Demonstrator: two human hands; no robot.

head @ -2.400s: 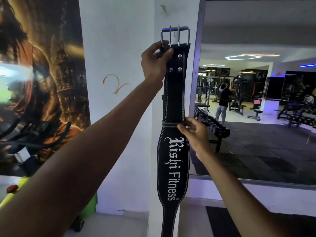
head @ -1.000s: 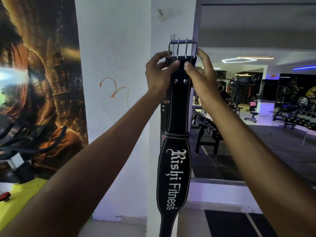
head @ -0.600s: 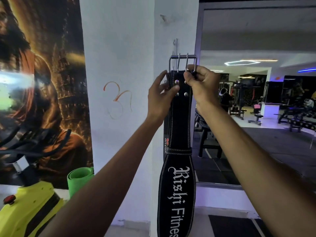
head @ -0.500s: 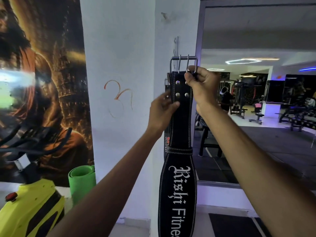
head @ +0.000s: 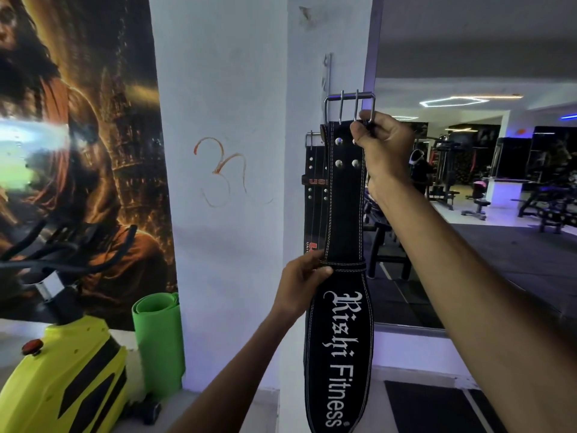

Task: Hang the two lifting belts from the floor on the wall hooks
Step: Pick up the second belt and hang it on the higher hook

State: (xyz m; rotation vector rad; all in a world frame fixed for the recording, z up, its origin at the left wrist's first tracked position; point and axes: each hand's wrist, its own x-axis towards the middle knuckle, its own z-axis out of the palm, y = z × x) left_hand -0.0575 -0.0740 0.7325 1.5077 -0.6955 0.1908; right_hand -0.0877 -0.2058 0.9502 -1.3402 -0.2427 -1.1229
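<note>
Second lifting belt held up at the wall hooks, buckle not yet clearly seated.

The right hand (head: pixel 382 148) is closed around the top of the black "Rishi Fitness" belt (head: pixel 343 214), just under its steel buckle (head: pixel 349 104), holding the buckle level with the hook rail (head: pixel 327 73) on the white pillar (head: pixel 306 42), presumably to slip it over a hook. The left hand (head: pixel 301 284) pinches the belt's keeper loop lower down, likely to steady the hanging length. Another belt (head: pixel 315 189) already hangs behind it. Compared with half a second ago, the left hand has slid down from beside the rivets to the loop; the right hand's grip is unchanged.
</note>
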